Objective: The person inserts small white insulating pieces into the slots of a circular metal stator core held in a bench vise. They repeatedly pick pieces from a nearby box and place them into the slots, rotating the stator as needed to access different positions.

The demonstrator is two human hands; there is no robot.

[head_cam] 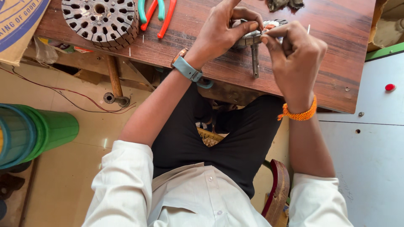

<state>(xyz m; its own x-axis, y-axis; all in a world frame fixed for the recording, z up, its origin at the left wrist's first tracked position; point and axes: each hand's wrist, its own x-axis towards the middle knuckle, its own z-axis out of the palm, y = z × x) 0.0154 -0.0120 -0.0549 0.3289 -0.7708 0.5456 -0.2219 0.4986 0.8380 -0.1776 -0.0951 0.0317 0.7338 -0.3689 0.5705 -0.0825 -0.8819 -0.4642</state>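
Left hand [221, 31] clamps the small metal motor part [252, 40] at the worktop [336, 50] edge, right hand [294, 54] fingertips pinched on something fine at its rim; best done with the part steady, short pulls, pliers [158, 14] nearby.

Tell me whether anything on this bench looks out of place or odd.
Nothing stands out. Both hands, left hand and right hand, hold a small metal part over the wooden table.

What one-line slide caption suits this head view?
Both hands, left hand and right hand, pinch a small metal part over a wooden table.
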